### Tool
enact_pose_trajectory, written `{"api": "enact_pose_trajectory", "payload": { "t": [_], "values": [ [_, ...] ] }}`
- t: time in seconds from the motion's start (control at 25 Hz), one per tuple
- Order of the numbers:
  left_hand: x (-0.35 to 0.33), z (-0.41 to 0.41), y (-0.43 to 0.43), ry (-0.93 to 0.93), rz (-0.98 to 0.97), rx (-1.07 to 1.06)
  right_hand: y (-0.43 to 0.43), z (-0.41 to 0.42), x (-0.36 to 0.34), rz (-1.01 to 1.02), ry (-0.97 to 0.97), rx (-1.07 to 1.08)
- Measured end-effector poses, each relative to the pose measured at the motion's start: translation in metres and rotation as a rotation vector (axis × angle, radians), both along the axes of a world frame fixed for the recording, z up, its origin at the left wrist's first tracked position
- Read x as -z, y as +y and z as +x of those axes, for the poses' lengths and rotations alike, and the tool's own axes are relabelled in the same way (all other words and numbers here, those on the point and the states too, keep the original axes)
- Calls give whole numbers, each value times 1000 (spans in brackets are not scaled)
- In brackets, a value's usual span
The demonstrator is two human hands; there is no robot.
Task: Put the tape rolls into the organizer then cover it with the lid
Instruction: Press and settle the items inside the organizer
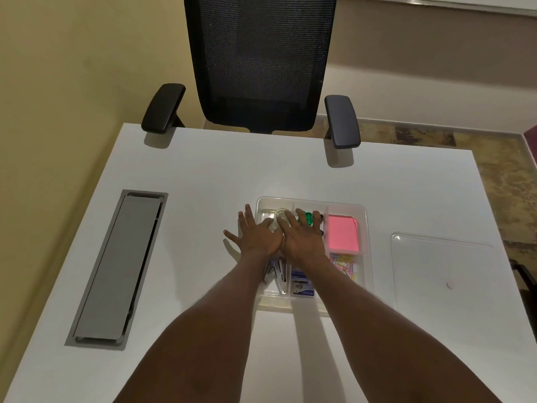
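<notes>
A clear plastic organizer (366, 228) with several compartments sits on the white table. Clear tape rolls (278, 218) lie in its far left compartment, partly hidden under my hands. My left hand (255, 238) rests flat with fingers spread, over the organizer's left rim and the table beside it. My right hand (302, 237) lies flat beside it over the middle compartments, fingers apart, touching the left hand. Neither hand grips anything that I can see. The clear lid (441, 271) lies flat on the table to the right of the organizer.
The organizer also holds pink sticky notes (343, 235), coloured paper clips (345, 266), green clips (308, 216) and staple boxes (302, 286). A grey cable hatch (116, 269) is set in the table at left. A black office chair (261, 68) stands at the far edge.
</notes>
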State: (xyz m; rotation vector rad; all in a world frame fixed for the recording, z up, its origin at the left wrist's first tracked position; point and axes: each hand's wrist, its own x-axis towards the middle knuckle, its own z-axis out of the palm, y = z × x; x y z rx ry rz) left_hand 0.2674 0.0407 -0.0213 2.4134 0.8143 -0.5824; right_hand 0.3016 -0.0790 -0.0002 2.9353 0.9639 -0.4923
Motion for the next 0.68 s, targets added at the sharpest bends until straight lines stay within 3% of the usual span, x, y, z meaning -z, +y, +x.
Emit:
{"api": "enact_pose_trajectory", "payload": {
  "t": [0.32, 0.68],
  "values": [
    [-1, -30, -8, -91, 126, 9, -4, -18, 5, 41, -110, 19],
    [0, -36, -11, -115, 9, -76, -4, -32, 11, -34, -34, 74]
  ]
}}
